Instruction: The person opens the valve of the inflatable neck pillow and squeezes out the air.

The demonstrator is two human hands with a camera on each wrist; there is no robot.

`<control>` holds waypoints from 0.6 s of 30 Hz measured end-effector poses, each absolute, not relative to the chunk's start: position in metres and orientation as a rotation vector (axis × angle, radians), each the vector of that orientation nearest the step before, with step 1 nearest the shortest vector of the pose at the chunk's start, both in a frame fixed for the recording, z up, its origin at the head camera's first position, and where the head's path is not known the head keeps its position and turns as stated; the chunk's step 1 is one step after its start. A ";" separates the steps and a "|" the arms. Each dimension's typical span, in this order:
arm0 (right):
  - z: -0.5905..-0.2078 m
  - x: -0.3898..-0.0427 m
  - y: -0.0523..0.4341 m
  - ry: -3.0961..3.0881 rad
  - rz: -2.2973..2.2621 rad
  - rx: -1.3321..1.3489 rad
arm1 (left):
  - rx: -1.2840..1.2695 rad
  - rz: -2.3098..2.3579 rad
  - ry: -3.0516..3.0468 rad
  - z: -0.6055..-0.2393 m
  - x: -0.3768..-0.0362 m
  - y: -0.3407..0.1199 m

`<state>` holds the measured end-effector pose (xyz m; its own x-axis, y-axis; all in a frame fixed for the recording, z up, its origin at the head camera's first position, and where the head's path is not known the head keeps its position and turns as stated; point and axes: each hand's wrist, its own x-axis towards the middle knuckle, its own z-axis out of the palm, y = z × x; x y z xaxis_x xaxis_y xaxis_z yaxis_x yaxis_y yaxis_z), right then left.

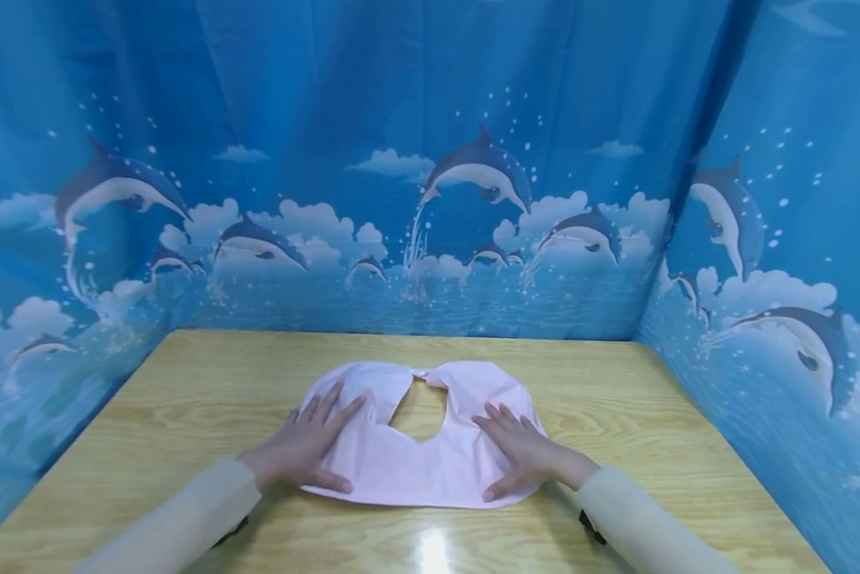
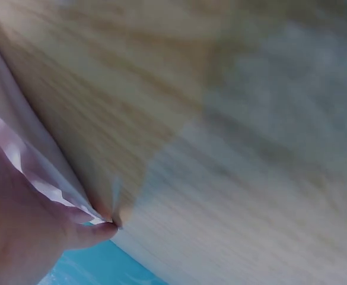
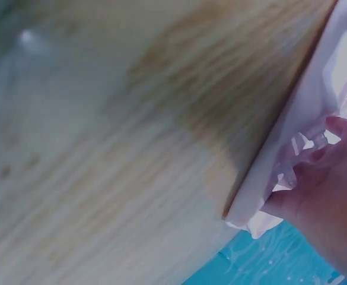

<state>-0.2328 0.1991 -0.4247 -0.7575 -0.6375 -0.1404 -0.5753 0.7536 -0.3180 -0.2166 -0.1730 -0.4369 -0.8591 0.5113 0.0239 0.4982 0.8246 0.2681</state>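
Observation:
A pale pink bib (image 1: 408, 478) lies spread on the wooden table, its neck opening in the middle and its two ends meeting at the far side. My left hand (image 1: 309, 440) rests on the bib's left side with the fingers spread. On the right side, my right hand (image 1: 523, 453) presses the cloth with its fingers splayed too, and small creases show around it. The left wrist view catches the bib's edge (image 2: 37, 130) beside the hand. In the right wrist view, rumpled bib cloth (image 3: 298, 136) lies under the fingers.
The light wood table (image 1: 207, 383) extends around the bib, with a bright reflection near its front. A blue curtain (image 1: 343, 96) printed with dolphins and clouds hangs behind the table and along both sides.

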 end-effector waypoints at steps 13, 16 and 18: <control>-0.414 -0.269 0.222 3.068 -0.753 -0.695 | 0.804 0.422 3.017 -0.441 -0.212 -0.171; -0.418 -0.277 0.229 3.042 -0.774 -0.580 | 0.811 0.428 3.023 -0.442 -0.212 -0.172; -0.420 -0.281 0.232 3.009 -0.785 -0.523 | 0.809 0.435 3.019 -0.442 -0.212 -0.172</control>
<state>-0.2811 0.2317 -0.4200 -0.9450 -0.3134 0.0938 -0.3193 0.8211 -0.4732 -0.2117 -0.1720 -0.4420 -0.8685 0.4886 0.0842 0.4924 0.8306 0.2601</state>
